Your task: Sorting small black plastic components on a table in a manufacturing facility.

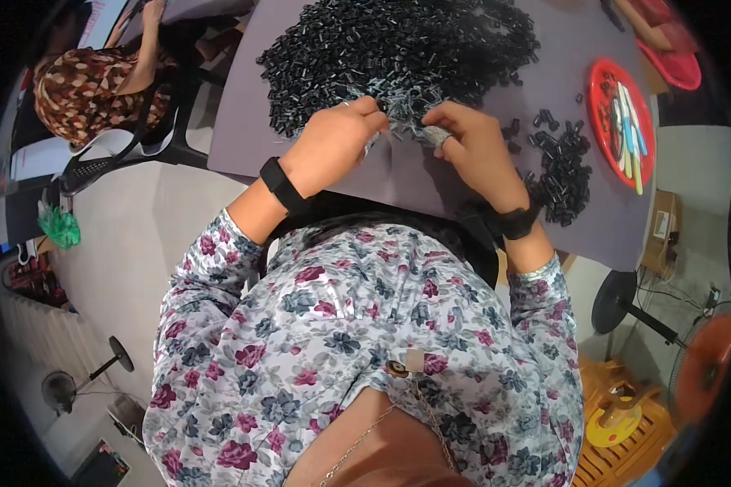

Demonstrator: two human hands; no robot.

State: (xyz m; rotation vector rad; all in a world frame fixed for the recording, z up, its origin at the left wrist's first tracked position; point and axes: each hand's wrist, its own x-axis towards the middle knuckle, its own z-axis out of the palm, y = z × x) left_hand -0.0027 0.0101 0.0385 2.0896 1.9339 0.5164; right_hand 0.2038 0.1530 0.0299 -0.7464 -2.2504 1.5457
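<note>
A large heap of small black plastic pieces (390, 57) covers the far middle of the table. At its near edge lie many thin light grey slivers (398, 101), right between my hands. My left hand (337, 138) is closed in a pinch at the left of these slivers; what its fingertips hold is hidden. My right hand (473, 150) faces it from the right, thumb and fingers curled in. A grey wrapping (436, 135) shows at its fingers, and whatever small thing they pinch cannot be made out. Both wrists wear black bands.
A smaller pile of black pieces (562, 174) lies right of my right hand. Beyond it, a red tray (597, 105) holds several long-handled tools (628, 134). Another person (97, 93) sits at far left; another's arm (646, 28) shows at far right. A fan (702, 365) stands lower right.
</note>
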